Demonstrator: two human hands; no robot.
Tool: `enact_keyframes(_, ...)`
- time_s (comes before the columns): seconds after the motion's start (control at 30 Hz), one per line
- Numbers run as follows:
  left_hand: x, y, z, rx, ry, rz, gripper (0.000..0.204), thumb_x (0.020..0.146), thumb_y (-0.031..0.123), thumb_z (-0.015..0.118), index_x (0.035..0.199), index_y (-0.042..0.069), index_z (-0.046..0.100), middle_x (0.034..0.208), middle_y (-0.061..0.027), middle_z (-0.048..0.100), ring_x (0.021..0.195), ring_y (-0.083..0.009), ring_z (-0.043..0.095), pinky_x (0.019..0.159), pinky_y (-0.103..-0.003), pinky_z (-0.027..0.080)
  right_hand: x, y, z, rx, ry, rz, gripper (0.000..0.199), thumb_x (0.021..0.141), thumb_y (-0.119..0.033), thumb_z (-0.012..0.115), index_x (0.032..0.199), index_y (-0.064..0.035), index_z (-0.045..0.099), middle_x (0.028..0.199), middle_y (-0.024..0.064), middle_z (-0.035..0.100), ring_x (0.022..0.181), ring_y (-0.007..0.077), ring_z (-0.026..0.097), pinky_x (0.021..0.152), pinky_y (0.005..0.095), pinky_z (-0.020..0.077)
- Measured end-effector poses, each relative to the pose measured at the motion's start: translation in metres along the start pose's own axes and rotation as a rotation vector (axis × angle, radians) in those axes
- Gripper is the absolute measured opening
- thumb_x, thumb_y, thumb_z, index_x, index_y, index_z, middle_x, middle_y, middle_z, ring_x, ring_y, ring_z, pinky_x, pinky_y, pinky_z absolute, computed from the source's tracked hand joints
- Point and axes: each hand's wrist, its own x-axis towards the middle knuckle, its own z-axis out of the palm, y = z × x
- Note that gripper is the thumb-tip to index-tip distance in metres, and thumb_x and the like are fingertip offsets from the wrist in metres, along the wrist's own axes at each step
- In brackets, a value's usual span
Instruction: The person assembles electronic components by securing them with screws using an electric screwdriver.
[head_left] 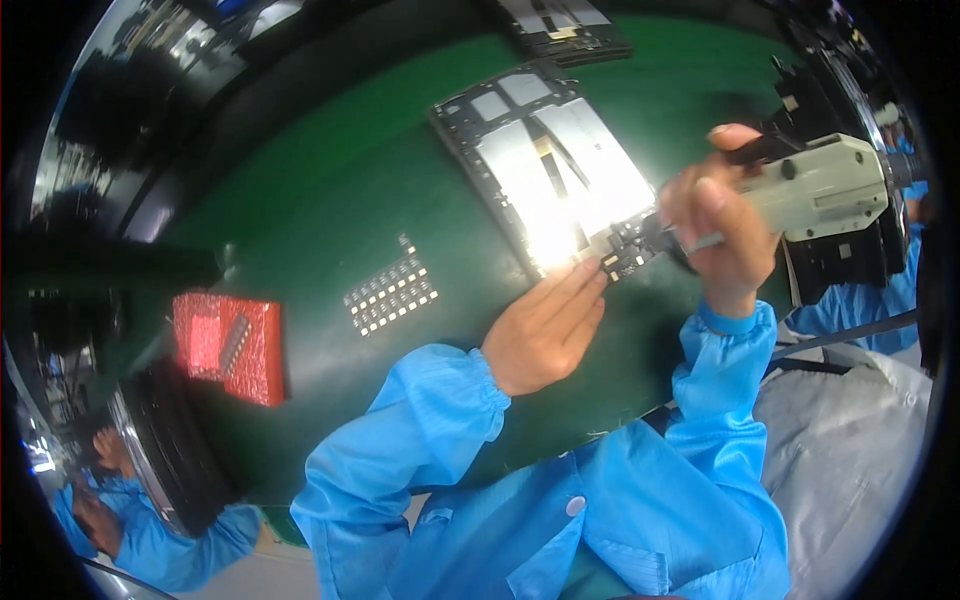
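Note:
An opened flat device (545, 160) with silver shield plates and a black frame lies on the green mat (330, 180). My left hand (548, 325) lies flat with fingers together, its fingertips pressing the device's near corner by a small circuit area (622, 258). My right hand (722, 225) grips a pale grey powered screwdriver (820, 185), its tip pointing at that same corner. Both my sleeves are bright blue.
A grid of small silver parts (392, 290) sits on the mat left of my hands. A red foam tray (228, 345) lies further left. Another opened device (565, 28) lies at the far edge. A co-worker's blue sleeves (150, 545) show at lower left.

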Motion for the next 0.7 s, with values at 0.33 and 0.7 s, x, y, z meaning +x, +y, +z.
enact_keyframes(0.33,-0.018,0.001,0.002,-0.096,0.065,-0.014,0.022,0.066,0.002,0.059,0.085,-0.008,0.063,0.102,-0.0196,0.061,0.102,-0.0318,0.057,0.092,-0.042,0.045,-0.011,0.036,0.063,-0.093,-0.196,0.333,0.035,0.076,0.004,0.064,0.107,0.0045,0.049,0.057,0.0029,0.053,0.049,0.0086,0.05,0.046,0.022,0.0411)
enact_keyframes(0.7,-0.02,0.002,0.007,-0.068,0.05,0.001,0.027,0.066,0.007,0.055,0.086,-0.009,0.062,0.105,-0.0221,0.059,0.105,-0.032,0.055,0.095,-0.041,0.042,-0.014,0.039,0.063,-0.103,-0.227,0.332,0.035,0.076,0.003,0.064,0.107,0.0045,0.049,0.057,0.0031,0.052,0.049,0.0097,0.051,0.047,0.0226,0.043)
